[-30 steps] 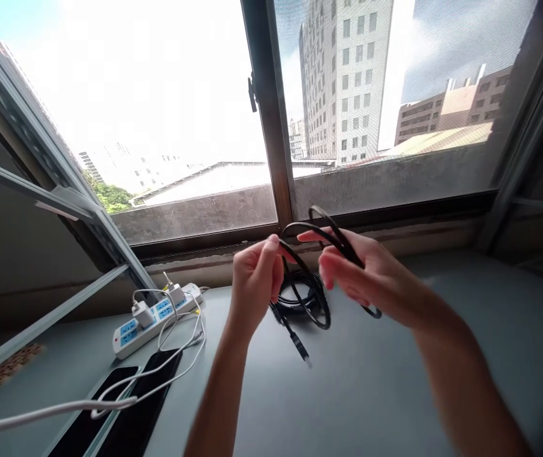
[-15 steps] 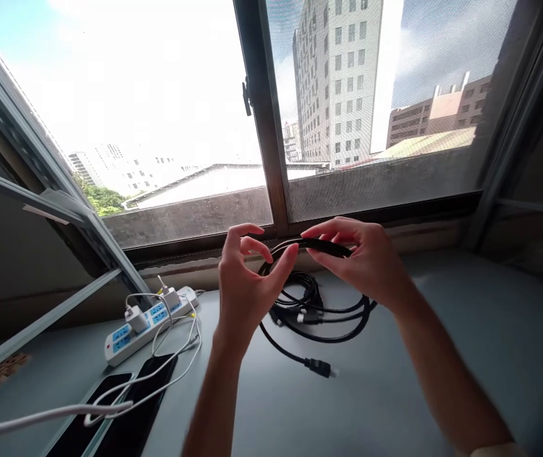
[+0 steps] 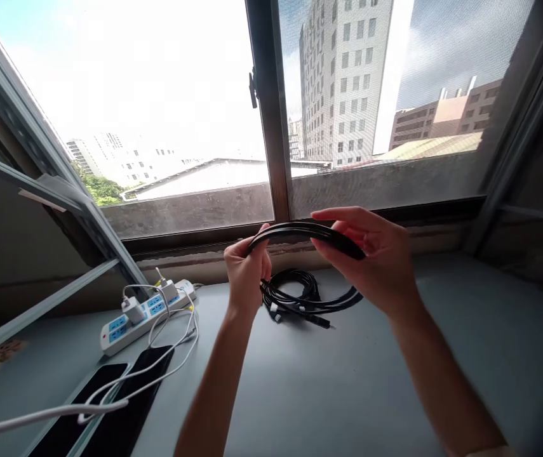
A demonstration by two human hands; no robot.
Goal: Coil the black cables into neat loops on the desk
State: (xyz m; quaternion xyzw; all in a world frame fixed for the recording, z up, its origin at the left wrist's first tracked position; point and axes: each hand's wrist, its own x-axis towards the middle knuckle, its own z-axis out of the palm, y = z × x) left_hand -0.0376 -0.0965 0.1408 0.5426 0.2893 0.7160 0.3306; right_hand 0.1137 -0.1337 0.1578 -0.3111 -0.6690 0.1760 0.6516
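Note:
A looped black cable (image 3: 294, 230) is held up in the air between my two hands. My left hand (image 3: 246, 273) is closed round the left side of the loop, thumb on top. On the right side, my right hand (image 3: 371, 251) grips the bundled strands between thumb and fingers. The lower part of the loop hangs down, and a black plug (image 3: 317, 322) shows at a cable end there. Behind and below lies another coil of black cable (image 3: 316, 282) on the grey table (image 3: 328, 393). Where the hanging strands and the coil overlap, I cannot tell them fully apart.
A white power strip (image 3: 150, 317) with two white chargers stands on the left. White cables (image 3: 157, 379) run from it over two dark phone-like slabs (image 3: 142, 387). A window (image 3: 271, 127) rises behind the table, and a metal frame (image 3: 94, 222) slants along the left.
My left hand has closed round the loop, where its fingers were apart before. The strands are gathered closer together, and the dangling plug has moved up towards the coil.

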